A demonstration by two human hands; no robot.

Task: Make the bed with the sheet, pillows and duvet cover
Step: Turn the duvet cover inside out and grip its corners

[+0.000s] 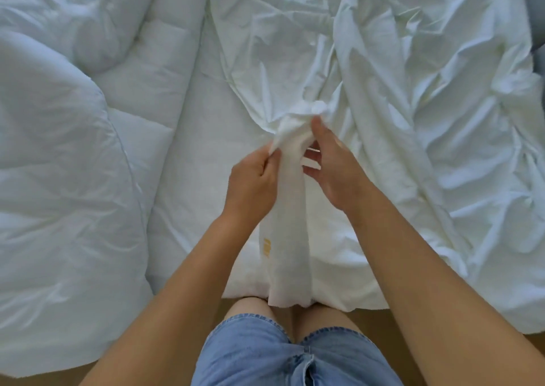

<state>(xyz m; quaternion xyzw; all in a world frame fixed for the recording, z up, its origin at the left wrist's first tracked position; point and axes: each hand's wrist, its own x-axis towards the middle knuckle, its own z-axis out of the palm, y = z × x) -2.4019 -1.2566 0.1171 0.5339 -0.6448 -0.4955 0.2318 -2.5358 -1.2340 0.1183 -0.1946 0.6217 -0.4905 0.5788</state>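
We look down from the foot of the bed (188, 179), where a crumpled white cloth (413, 96) lies spread in deep folds over the right half; we cannot tell whether it is the sheet or the duvet cover. One end of it is gathered into a narrow bunched strip (290, 238) that rises from the folds near the middle of the bed and hangs down past the bed's near edge, ending in front of the person's knees. Both hands are on the upper part of this strip. The left hand (253, 176) grips it from the left, fingers curled round the fabric. The right hand (333, 167) holds it from the right, thumb pressed against the top of the bunch and fingertips (309, 153) touching the strip's side. A puffy white duvet (59, 164) is heaped over the left half of the bed and spills over its near edge. A small yellow label (267, 247) shows at the strip's left edge; we cannot tell which fabric carries it. Below, we see blue denim shorts (265, 356) and a brown floor (368, 319).
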